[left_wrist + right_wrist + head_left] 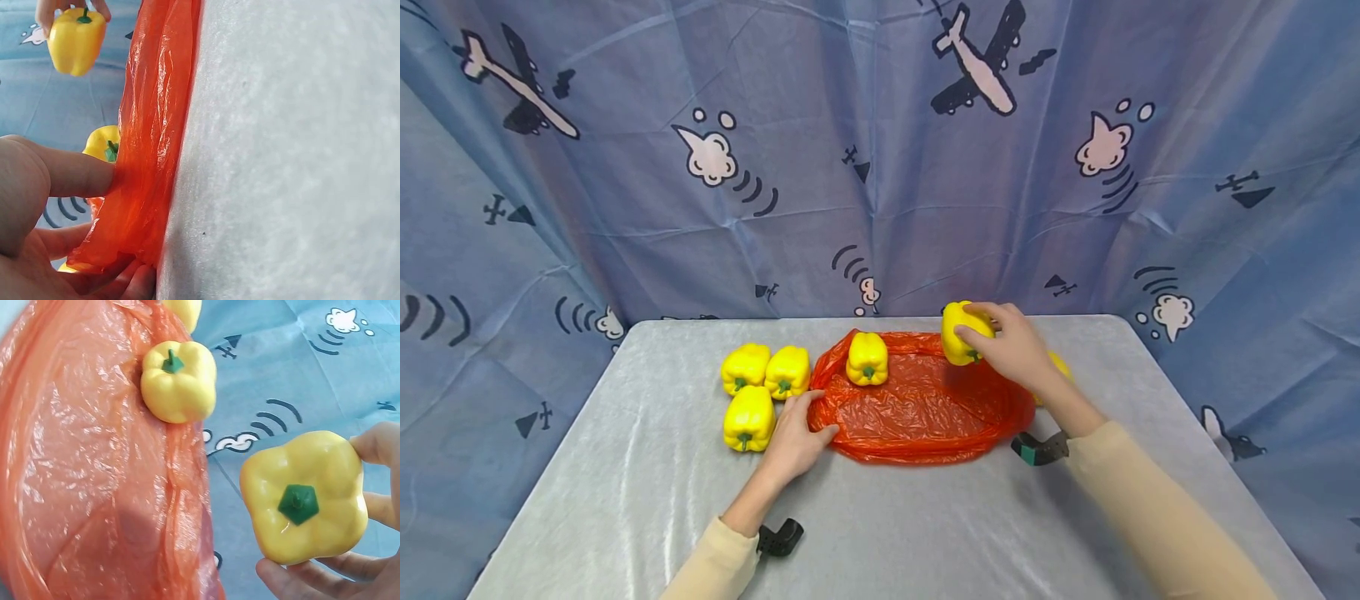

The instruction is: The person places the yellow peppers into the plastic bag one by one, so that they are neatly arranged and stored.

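Observation:
My right hand [1013, 343] grips a yellow bell pepper [962, 333] by its side, held above the right rear part of a red plastic bag [917, 408]. In the right wrist view, the green stem of this held pepper [300, 500] faces the camera. Another yellow bell pepper [867, 360] sits at the left rear of the spread bag. At the bag's left end rests my left hand [796, 437], thumb and index finger apart and touching the plastic. In the left wrist view, the bag's edge [153, 137] partly covers its fingertips.
Three yellow bell peppers lie left of the bag, the nearest pepper [749, 419] close to my left hand. Another pepper [1058, 367] shows partly behind my right wrist. A patterned blue curtain [790, 167] hangs behind the pale cloth-covered table [887, 533].

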